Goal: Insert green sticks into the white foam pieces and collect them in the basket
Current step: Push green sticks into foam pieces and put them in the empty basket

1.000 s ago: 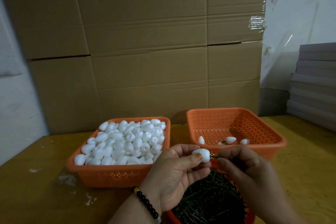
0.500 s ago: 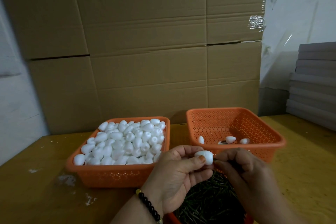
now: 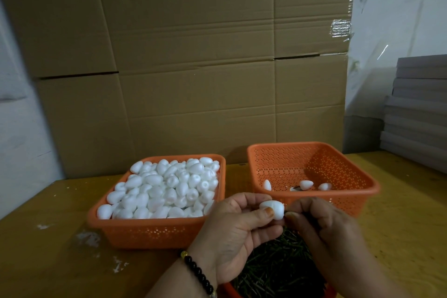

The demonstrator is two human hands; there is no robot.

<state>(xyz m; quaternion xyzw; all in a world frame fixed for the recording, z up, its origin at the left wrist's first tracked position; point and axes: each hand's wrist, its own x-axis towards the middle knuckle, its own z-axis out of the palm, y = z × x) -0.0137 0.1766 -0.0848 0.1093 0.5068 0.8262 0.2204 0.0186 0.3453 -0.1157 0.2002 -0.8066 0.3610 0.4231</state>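
- Head view: a person's left hand (image 3: 235, 232), palm turned up and toward the camera, pinches a white foam piece (image 3: 272, 209) between thumb and curled fingers above a heap of green sticks (image 3: 273, 271) in a container at the near edge of the wooden table (image 3: 48, 249).
- The right hand (image 3: 321, 225), knuckles up, has its fingers curled and its fingertips against the right end of the foam piece; whether a stick is held cannot be made out.
- A black bead bracelet (image 3: 197, 273) circles the left wrist.
- No readable writing appears on the baskets or on the cardboard boxes (image 3: 193, 68) behind them.
- The foam piece lies with its long axis roughly level, running left to right.
- The left orange basket (image 3: 154, 232) is heaped with plain foam pieces; the right orange basket (image 3: 350, 176) holds a few pieces on its floor.
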